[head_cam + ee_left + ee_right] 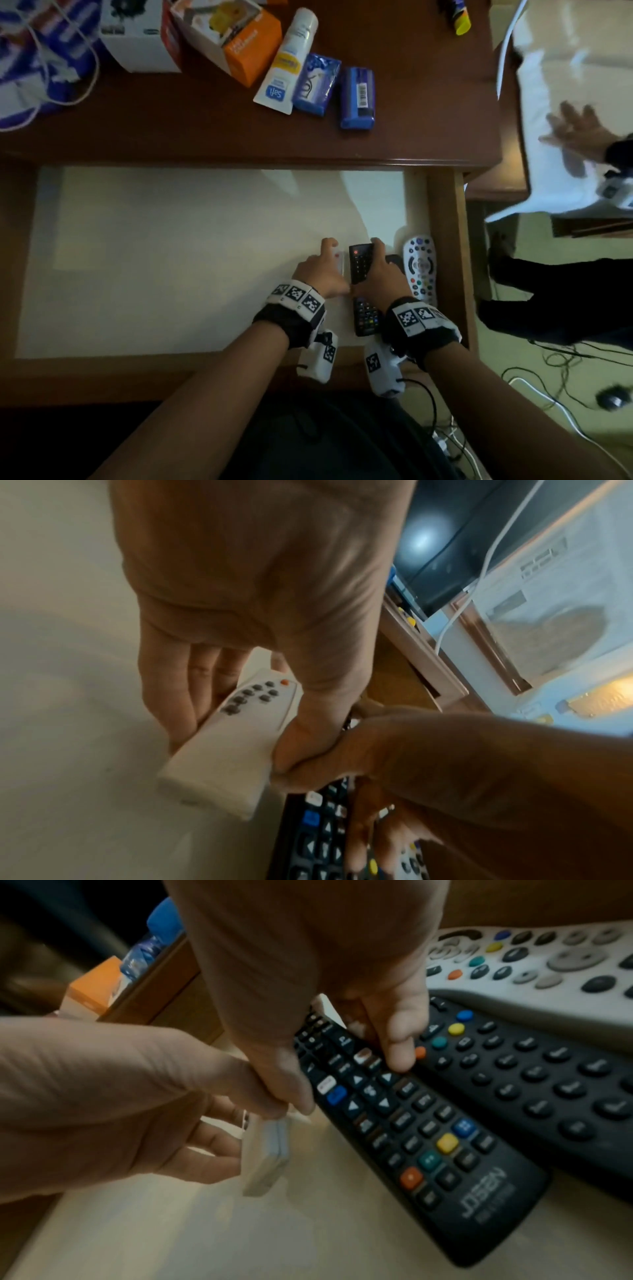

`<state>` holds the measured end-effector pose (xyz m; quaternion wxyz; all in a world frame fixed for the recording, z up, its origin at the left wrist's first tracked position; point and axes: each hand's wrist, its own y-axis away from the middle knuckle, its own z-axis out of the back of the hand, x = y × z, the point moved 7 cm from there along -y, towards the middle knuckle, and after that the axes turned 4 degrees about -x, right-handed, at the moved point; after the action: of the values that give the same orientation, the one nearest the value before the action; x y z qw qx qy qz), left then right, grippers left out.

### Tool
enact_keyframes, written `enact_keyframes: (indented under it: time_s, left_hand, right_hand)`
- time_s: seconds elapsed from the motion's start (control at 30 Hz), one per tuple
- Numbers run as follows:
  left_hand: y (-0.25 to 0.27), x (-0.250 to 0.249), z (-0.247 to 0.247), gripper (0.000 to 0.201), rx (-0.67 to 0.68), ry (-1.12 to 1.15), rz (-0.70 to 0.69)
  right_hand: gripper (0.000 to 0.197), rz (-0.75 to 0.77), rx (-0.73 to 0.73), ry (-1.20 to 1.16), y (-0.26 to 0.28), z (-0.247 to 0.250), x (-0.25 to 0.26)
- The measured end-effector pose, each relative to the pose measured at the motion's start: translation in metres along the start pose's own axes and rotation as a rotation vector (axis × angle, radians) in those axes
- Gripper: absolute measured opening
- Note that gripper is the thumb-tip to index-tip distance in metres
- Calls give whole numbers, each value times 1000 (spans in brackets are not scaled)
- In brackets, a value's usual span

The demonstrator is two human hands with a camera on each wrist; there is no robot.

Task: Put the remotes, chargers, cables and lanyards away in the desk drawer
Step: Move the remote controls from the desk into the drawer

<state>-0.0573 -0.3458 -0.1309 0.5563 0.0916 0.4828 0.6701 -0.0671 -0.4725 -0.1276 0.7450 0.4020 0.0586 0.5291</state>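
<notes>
The desk drawer [171,257] is pulled out, showing a pale bottom. At its right end my left hand [322,270] pinches a small white remote [339,264] between thumb and fingers; the left wrist view shows that white remote [226,748] tilted just above the drawer bottom. Right beside it my right hand [380,274] grips a long black remote [365,315] by its edges. That black remote [421,1131] lies partly over a second black remote [534,1074]. A grey-white remote [419,267] lies against the drawer's right wall.
On the brown desk top [205,137] behind the drawer stand boxes [239,41], a white tube [291,61] and blue packs [358,97]. White cords [51,68] lie at the back left. Another person's hand [575,133] is at the right. Cables [548,377] trail on the floor.
</notes>
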Motion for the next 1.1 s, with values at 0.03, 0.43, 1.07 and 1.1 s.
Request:
enact_keyframes:
  time_s: [0.03, 0.43, 1.07, 1.1]
  left_hand:
    - [-2, 0, -4, 86, 8, -26, -8]
    - [-9, 14, -24, 67, -24, -219, -27]
    - [8, 15, -43, 68, 338, -86, -86]
    - [9, 15, -44, 69, 364, -64, -83]
  right_hand:
    - [102, 9, 8, 23, 1, -1, 1]
    - [69, 121, 77, 137, 0, -21, 11]
    - [60, 223, 47, 433, -9, 6, -5]
    - [60, 221, 53, 428, -10, 7, -5]
